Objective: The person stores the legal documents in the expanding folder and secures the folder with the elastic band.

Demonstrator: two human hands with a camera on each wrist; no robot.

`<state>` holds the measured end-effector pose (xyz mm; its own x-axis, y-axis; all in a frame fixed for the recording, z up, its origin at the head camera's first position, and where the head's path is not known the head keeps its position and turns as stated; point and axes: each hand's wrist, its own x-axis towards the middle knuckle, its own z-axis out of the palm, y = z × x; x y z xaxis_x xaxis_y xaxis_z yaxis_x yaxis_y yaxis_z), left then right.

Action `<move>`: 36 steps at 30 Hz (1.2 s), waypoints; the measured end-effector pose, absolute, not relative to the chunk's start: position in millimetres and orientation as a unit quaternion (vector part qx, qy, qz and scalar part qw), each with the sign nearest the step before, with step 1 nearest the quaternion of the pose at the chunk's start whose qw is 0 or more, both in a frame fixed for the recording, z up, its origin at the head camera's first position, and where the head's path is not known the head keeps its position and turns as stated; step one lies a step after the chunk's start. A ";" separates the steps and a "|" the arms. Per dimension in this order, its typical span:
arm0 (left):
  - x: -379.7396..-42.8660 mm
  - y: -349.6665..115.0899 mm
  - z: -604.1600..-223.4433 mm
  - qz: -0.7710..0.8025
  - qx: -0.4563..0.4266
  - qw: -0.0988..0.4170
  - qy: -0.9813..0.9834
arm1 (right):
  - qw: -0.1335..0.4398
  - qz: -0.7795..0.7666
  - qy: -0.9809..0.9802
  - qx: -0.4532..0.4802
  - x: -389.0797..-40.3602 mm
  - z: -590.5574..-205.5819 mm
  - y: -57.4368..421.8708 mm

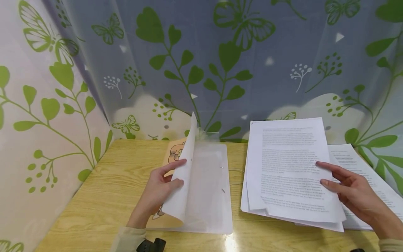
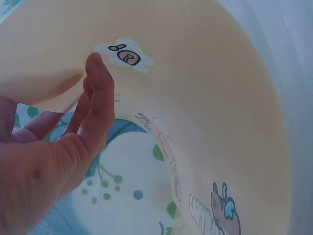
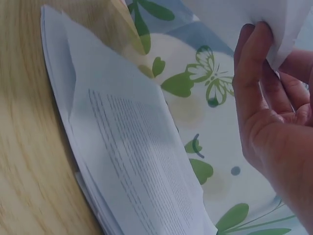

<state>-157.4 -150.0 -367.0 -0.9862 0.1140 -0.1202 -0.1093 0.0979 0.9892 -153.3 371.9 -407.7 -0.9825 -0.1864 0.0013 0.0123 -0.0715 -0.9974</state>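
Observation:
In the head view my left hand (image 1: 157, 187) pinches the lifted cover of a folder (image 1: 211, 206) between thumb and fingers. That cover (image 2: 210, 83) is peach with cartoon animals outside and white inside, and it bends in a curve. Small metal fastener pieces show on the folder's pale inner side. To the right, my right hand (image 1: 355, 192) grips a bundle of printed sheets (image 1: 289, 168) by its right edge, thumb on top. The held bundle is raised above a second pile of printed paper (image 3: 132, 142), which lies on the table.
The yellow wood-grain table (image 1: 104, 182) ends at a blue curtain (image 1: 189, 52) with green leaves and butterflies. A pale patterned curtain (image 1: 50, 122) borders the left side. Thin cord loops (image 1: 237, 170) stick out from the folder's right edge.

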 end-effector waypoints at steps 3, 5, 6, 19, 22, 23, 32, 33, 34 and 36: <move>-157.5 -150.2 -367.5 0.669 0.003 0.083 0.738 | 0.068 -0.751 0.651 -0.083 -152.6 -407.5 368.2; -157.4 -150.4 -367.8 0.670 0.004 0.084 0.738 | 0.074 -0.765 0.632 -0.094 -152.3 -407.4 365.1; -157.6 -150.5 -368.1 0.670 0.005 0.085 0.737 | 0.078 -0.771 0.625 -0.096 -152.2 -407.0 363.8; -159.0 -148.0 -369.6 0.674 0.004 0.095 0.732 | 0.074 -0.775 0.622 -0.084 -154.9 -395.8 344.9; -159.4 -147.9 -369.4 0.675 0.003 0.096 0.732 | 0.069 -0.781 0.612 -0.099 -155.6 -394.0 338.9; -159.4 -147.8 -369.3 0.675 0.003 0.095 0.732 | 0.070 -0.785 0.606 -0.105 -156.0 -393.6 336.7; -159.3 -146.9 -368.2 0.674 0.011 0.094 0.733 | 0.091 -0.803 0.574 -0.130 -159.3 -391.3 315.4; -159.4 -147.0 -368.3 0.674 0.011 0.095 0.732 | 0.092 -0.805 0.571 -0.132 -160.0 -391.8 312.8; -159.3 -147.0 -368.2 0.675 0.012 0.095 0.732 | 0.094 -0.805 0.570 -0.135 -160.7 -392.2 310.2; -159.2 -147.3 -368.4 0.675 0.013 0.096 0.732 | 0.098 -0.805 0.568 -0.137 -162.5 -393.5 304.9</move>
<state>-159.2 -147.3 -368.4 -0.9812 0.1484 -0.1232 -0.1108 0.0889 0.9899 -162.5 304.9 -393.5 -0.9432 -0.3137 0.1094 0.0021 -0.3350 -0.9422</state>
